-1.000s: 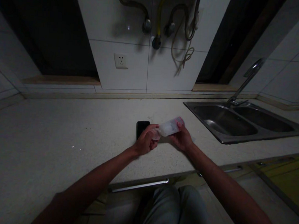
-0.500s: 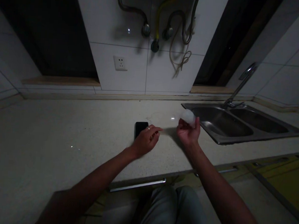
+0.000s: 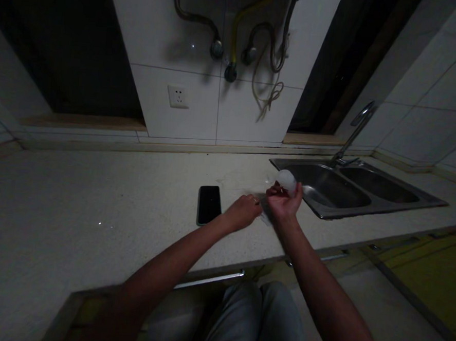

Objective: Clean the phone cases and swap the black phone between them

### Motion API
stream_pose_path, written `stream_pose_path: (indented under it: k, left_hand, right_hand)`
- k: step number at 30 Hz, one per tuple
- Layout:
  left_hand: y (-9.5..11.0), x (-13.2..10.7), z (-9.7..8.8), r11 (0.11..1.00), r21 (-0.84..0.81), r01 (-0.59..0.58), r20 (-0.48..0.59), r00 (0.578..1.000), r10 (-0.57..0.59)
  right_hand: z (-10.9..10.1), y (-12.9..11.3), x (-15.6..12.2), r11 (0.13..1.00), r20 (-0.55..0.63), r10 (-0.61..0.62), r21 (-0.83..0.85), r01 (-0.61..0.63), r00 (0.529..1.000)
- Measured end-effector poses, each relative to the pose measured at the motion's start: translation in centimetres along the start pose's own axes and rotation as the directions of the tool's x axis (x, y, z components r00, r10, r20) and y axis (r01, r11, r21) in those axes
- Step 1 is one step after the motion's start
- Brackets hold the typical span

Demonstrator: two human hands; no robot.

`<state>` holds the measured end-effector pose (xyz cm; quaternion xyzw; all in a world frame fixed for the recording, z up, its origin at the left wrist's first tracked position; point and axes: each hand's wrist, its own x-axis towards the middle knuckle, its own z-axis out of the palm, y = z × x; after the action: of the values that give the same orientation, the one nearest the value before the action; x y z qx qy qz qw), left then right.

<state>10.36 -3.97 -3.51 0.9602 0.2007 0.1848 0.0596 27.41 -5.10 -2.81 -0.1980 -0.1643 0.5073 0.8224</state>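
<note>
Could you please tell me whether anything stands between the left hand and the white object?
Yes: in this view, fingers of the right hand, holding the white object, lie between it and the left hand. The phone lies left of both.

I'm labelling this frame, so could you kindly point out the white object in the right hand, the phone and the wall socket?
White object point(image 3: 286, 178), head view: its rounded part.
Phone point(image 3: 209, 204), head view: middle of the screen.
Wall socket point(image 3: 177, 97), head view: its faceplate.
</note>
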Motion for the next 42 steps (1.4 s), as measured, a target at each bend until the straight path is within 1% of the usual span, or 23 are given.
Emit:
stream_pose_path:
  k: [3, 5, 6, 7, 8, 9, 10, 11, 12, 13, 14, 16, 17, 18, 19, 21, 24, 26, 28, 32, 35, 38, 42]
  left_hand:
    - [0.0, -0.2, -0.4, 0.998, -0.055, 0.019, -0.066, 0.998, -0.023]
    - [0.1, -0.5, -1.2, 0.988, -0.138, 0.074, -0.133, 0.987, -0.092]
    - [0.0, -0.6, -1.8, 0.968, -0.214, 0.130, -0.173, 0.970, -0.169]
    - [-0.1, -0.6, -2.4, 0.924, -0.324, 0.203, -0.197, 0.941, -0.275]
    - [-0.3, -0.5, -3.1, 0.845, -0.452, 0.286, -0.197, 0.892, -0.407]
    - [-0.6, -0.5, -3.7, 0.720, -0.586, 0.371, -0.157, 0.820, -0.551]
    - [-0.9, -0.4, -4.4, 0.575, -0.701, 0.421, -0.087, 0.751, -0.655]
    - [-1.3, -0.5, -5.0, 0.422, -0.795, 0.435, 0.001, 0.697, -0.717]
    - [-1.6, -0.7, -5.6, 0.268, -0.862, 0.431, 0.095, 0.655, -0.750]
    - [-2.0, -1.0, -6.1, 0.116, -0.901, 0.417, 0.193, 0.626, -0.755]
    - [-2.3, -1.4, -6.5, -0.028, -0.919, 0.392, 0.284, 0.612, -0.738]
    - [-2.7, -2.5, -7.0, -0.286, -0.901, 0.327, 0.433, 0.617, -0.657]
    - [-2.8, -3.1, -7.2, -0.392, -0.871, 0.297, 0.487, 0.621, -0.613]
    - [-2.9, -3.6, -7.2, -0.477, -0.838, 0.265, 0.528, 0.614, -0.586]
    - [-2.9, -4.1, -7.1, -0.536, -0.808, 0.244, 0.558, 0.608, -0.565]
    - [-3.0, -4.8, -6.8, -0.596, -0.766, 0.241, 0.598, 0.607, -0.523]
    - [-3.2, -5.1, -6.1, -0.608, -0.761, 0.226, 0.598, 0.610, -0.521]
    - [-3.3, -5.0, -5.8, -0.616, -0.756, 0.219, 0.603, 0.598, -0.528]
    - [-3.3, -4.9, -5.5, -0.640, -0.738, 0.214, 0.619, 0.591, -0.517]
    - [-2.9, -4.8, -5.3, -0.659, -0.734, 0.166, 0.602, 0.609, -0.517]
    - [-2.6, -4.7, -5.2, -0.653, -0.729, 0.206, 0.611, 0.625, -0.486]
    - [-2.6, -4.7, -4.8, -0.657, -0.705, 0.266, 0.644, 0.628, -0.437]
    - [-2.8, -4.8, -4.2, -0.666, -0.690, 0.286, 0.657, 0.633, -0.409]
  right_hand:
    - [0.1, 0.0, 0.0, 1.000, 0.015, 0.001, -0.003, -0.001, 1.000]
    - [0.1, 0.0, -0.1, 1.000, 0.017, 0.003, 0.027, -0.003, 1.000]
    - [0.1, 0.0, -0.1, 0.999, 0.008, 0.008, 0.046, -0.009, 1.000]
    - [0.1, 0.0, -0.1, 0.998, -0.005, 0.017, 0.066, -0.016, 1.000]
    - [0.1, 0.0, -0.1, 0.996, -0.020, 0.027, 0.084, -0.026, 0.999]
    - [0.1, 0.0, -0.1, 0.995, -0.036, 0.038, 0.098, -0.034, 0.999]
    - [0.2, 0.0, -0.2, 0.993, -0.051, 0.046, 0.107, -0.041, 0.998]
    - [0.2, 0.0, -0.2, 0.993, -0.066, 0.052, 0.109, -0.045, 0.997]
    - [0.2, 0.0, -0.2, 0.994, -0.078, 0.053, 0.104, -0.045, 0.996]
    - [0.2, 0.1, -0.2, 0.995, -0.085, 0.052, 0.091, -0.044, 0.995]
    - [0.3, 0.1, -0.2, 0.997, -0.086, 0.048, 0.071, -0.042, 0.995]
    - [0.4, 0.3, -0.3, 0.999, -0.069, 0.037, 0.014, -0.036, 0.997]
    - [0.6, 0.4, -0.4, 0.999, -0.056, 0.034, -0.012, -0.035, 0.998]
    - [0.7, 0.5, -0.4, 0.999, -0.044, 0.039, -0.032, -0.040, 0.998]
    - [0.9, 0.6, -0.5, 0.998, -0.034, 0.050, -0.044, -0.051, 0.998]
    - [1.2, 0.9, -0.8, 0.995, -0.015, 0.080, -0.058, -0.081, 0.997]
    - [1.6, 1.6, -1.3, 0.979, 0.026, 0.111, -0.176, -0.105, 0.993]
    - [1.7, 2.1, -1.8, 0.947, 0.062, 0.089, -0.316, -0.065, 0.994]
    - [1.8, 2.8, -2.3, 0.906, 0.104, 0.044, -0.424, 0.005, 0.994]
    - [1.6, 3.9, -2.8, 0.835, 0.149, -0.008, -0.543, 0.089, 0.989]
    - [1.1, 4.3, -2.8, 0.749, 0.187, -0.044, -0.644, 0.156, 0.981]
    - [0.6, 4.4, -2.6, 0.679, 0.203, -0.107, -0.700, 0.221, 0.973]
    - [0.3, 4.3, -2.3, 0.637, 0.191, -0.137, -0.735, 0.234, 0.972]
